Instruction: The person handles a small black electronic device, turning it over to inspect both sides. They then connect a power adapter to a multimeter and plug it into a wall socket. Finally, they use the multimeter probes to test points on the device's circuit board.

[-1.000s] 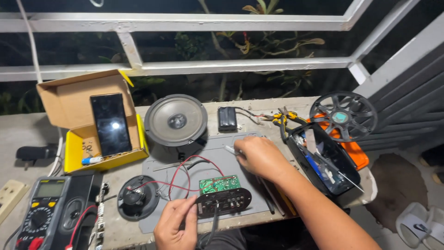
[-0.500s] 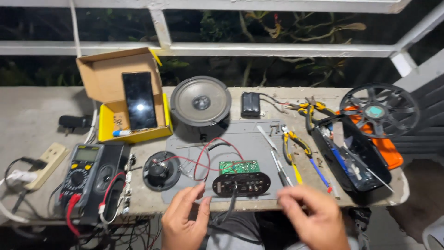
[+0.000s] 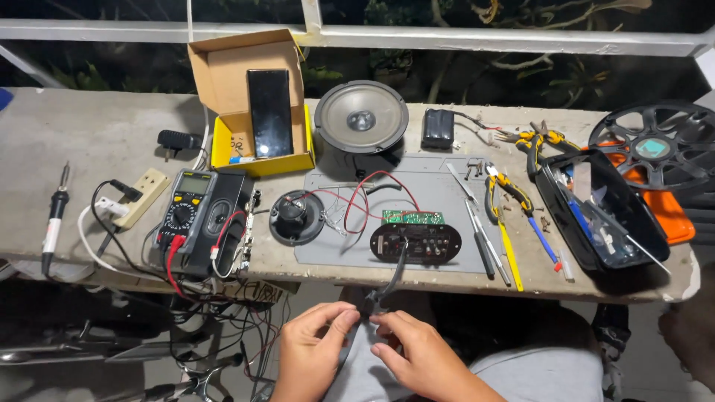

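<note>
A: Fingers first. Your left hand (image 3: 313,350) and right hand (image 3: 417,357) are meeting below the bench edge, thumb and forefinger of each pinching closed on the free end of a black cable (image 3: 387,286). What the tip carries is too small to tell.

B: And the cable's other end?

A: It is running up over the edge to the black amplifier module (image 3: 415,242), which is lying on the grey work mat (image 3: 439,190) with its green circuit board (image 3: 413,217) just behind.

B: Wiring status?

A: Red and black leads (image 3: 350,197) are looping from the board towards the small tweeter (image 3: 296,217); whether they are soldered, you cannot tell from here. The large speaker (image 3: 360,119) appears unconnected.

B: Tools?

A: Screwdrivers (image 3: 484,238) and yellow-handled pliers (image 3: 506,195) are lying to the right of the mat, the multimeter (image 3: 185,212) and soldering iron (image 3: 53,216) to the left, none in hand. Judgement: you are partway through, with cable work in progress and the assembly sitting open.
</note>
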